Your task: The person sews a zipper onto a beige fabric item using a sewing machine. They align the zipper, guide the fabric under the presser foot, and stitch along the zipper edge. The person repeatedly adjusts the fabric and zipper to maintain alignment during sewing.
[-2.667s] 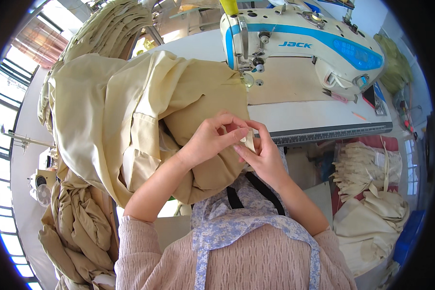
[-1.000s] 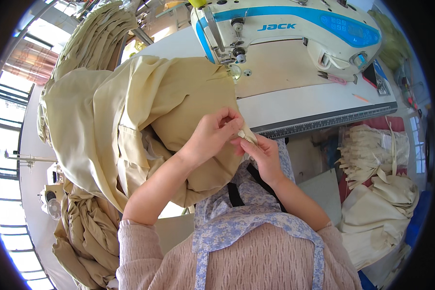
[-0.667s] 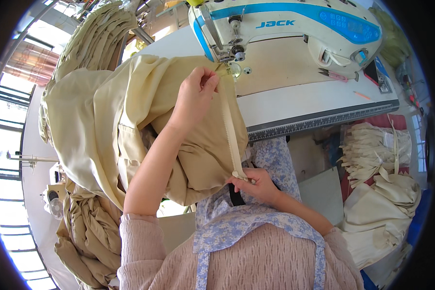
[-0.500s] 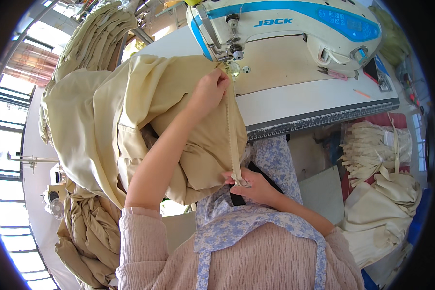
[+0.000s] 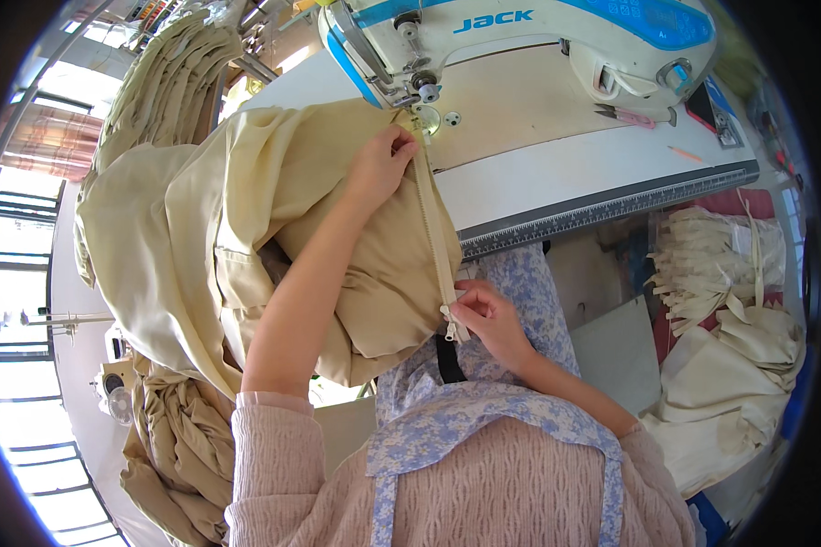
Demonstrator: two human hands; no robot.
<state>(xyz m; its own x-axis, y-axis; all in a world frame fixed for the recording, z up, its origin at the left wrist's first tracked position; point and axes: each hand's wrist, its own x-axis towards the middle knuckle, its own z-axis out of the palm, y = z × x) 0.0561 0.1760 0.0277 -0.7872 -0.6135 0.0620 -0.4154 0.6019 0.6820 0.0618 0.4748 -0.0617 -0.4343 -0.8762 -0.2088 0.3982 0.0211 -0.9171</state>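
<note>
The cream zipper tape (image 5: 436,239) is pinched taut at both ends — top by the left hand (image 5: 380,164), slider end by the right hand (image 5: 485,313) — over the pale yellow fabric garment (image 5: 246,219), so a slackened pinch could let it shift off the seam under the white-and-blue sewing machine (image 5: 520,41).

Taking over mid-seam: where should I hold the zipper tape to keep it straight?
At both ends, from above: left hand pins the top of the zipper by the machine; right hand pinches the slider end, since it runs taut along the cloth edge.

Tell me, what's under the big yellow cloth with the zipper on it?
The cream cloth drapes over the white sewing table's edge and the person's lap. Flowered apron fabric peeks out beside it. The left forearm lies on top. What lies beneath the middle is covered.
</note>
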